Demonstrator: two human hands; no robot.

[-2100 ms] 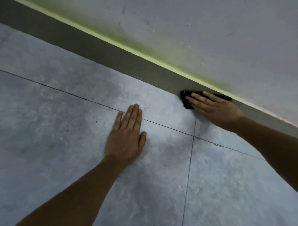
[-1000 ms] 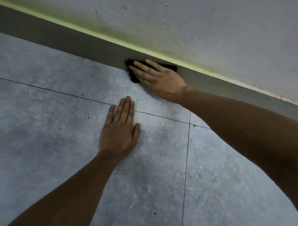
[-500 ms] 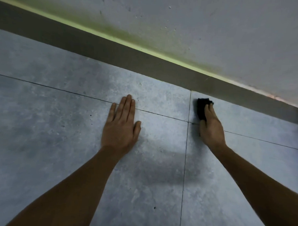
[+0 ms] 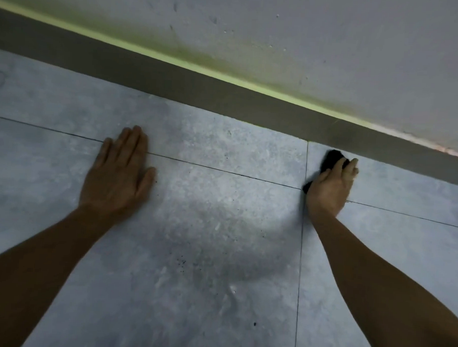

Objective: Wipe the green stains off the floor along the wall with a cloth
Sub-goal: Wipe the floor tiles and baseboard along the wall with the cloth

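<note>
My right hand (image 4: 328, 193) holds a black cloth (image 4: 331, 157) down on the grey floor, fingers bent over it. The cloth lies just right of a vertical grout line (image 4: 303, 229), a little short of the dark skirting board (image 4: 200, 85); it peeks out past my fingertips and beside my thumb. My left hand (image 4: 117, 176) lies flat on the tiles, fingers straight, across a horizontal grout line. A green stain line (image 4: 175, 63) runs along the top of the skirting, with a green smear (image 4: 202, 47) on the wall above it.
Grey mottled floor tiles (image 4: 207, 225) fill the lower view, with small dark specks (image 4: 182, 262) near the middle. The pale wall (image 4: 333, 46) rises behind the skirting. At the right end the stain line fades to a pinkish edge (image 4: 446, 150).
My right hand drew the cloth back from the skirting, where it rubbed a second ago, onto the floor by the grout crossing. My left hand stayed flat in place.
</note>
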